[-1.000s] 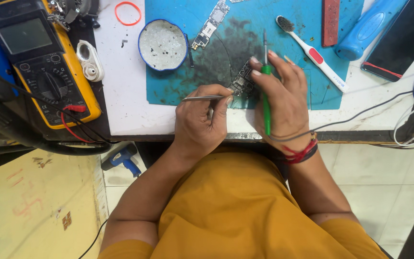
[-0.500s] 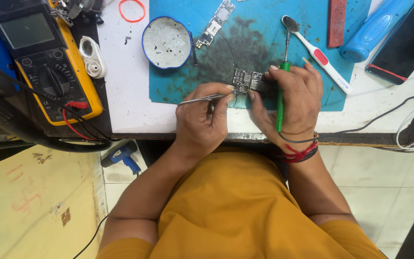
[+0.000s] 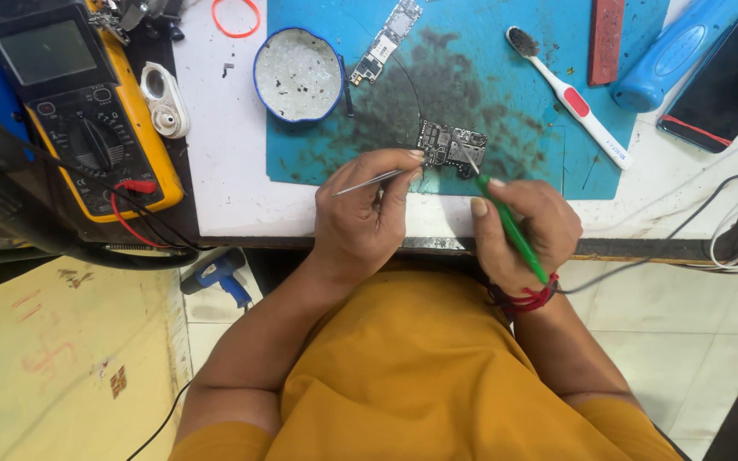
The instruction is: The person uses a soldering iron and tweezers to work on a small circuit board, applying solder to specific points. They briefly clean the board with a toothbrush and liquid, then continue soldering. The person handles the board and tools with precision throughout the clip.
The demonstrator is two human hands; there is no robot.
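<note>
A small dark circuit board (image 3: 452, 147) lies on the stained blue work mat (image 3: 489, 94). My left hand (image 3: 362, 209) holds thin metal tweezers (image 3: 369, 180) and its fingertips press on the board's left edge. My right hand (image 3: 518, 230) grips a green-handled soldering iron (image 3: 512, 230), whose metal tip touches the board's right part. A cable runs from the iron toward the right edge of the table.
A second narrow circuit board (image 3: 384, 41) and a round blue-rimmed dish (image 3: 298, 75) sit at the mat's upper left. A yellow multimeter (image 3: 87, 111) with red leads is at left. A toothbrush (image 3: 570, 98), a red bar (image 3: 606, 38), a blue bottle (image 3: 672, 51) and a phone (image 3: 728, 81) lie right.
The green iron has swung from upright to slanted, and its tip now rests on the board. My right hand dropped toward the table's front edge. The left hand kept the tweezers.
</note>
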